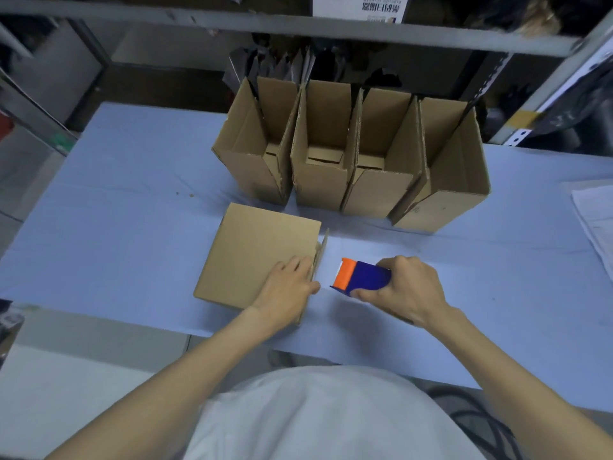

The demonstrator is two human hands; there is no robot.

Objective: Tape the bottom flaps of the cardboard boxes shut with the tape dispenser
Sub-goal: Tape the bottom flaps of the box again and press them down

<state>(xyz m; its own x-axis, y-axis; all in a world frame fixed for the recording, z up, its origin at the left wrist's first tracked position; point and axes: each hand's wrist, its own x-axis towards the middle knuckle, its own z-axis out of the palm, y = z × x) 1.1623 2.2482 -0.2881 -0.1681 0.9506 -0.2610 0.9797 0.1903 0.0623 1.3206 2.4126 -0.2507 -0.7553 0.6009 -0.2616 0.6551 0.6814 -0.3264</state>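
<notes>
Four open boxes [326, 180] stand in a row at the back of the table [132, 194], tops up and touching side to side. That keeps them out of my way but close enough to reach. In the three on the left I can see only their own folded bottom flaps and nothing packed inside. The floor of the fourth, on the right, is hidden by its wall. A fifth box [255, 247] lies on its side just in front of the row, turned so its bottom faces right toward my tool. My guess is that I laid it this way so the flaps stand up as a face I can run tape across. One flap edge juts out a little there, so the bottom does not look sealed yet, and I cannot see inside this box at all. My left hand [285, 287] rests flat on its upper panel near the flapped end. The fingers are fairly straight and press down, with the thumb out by the flap edge. I judge this is to stop the box sliding when the tape pulls. My right hand [408, 290] is curled tightly round the tape dispenser [361, 277]. Its orange nose points at the flaps from just beside them without touching, low over the table. I cannot tell whether any tape is drawn out. Some papers [597, 220] lie at the far right edge.
</notes>
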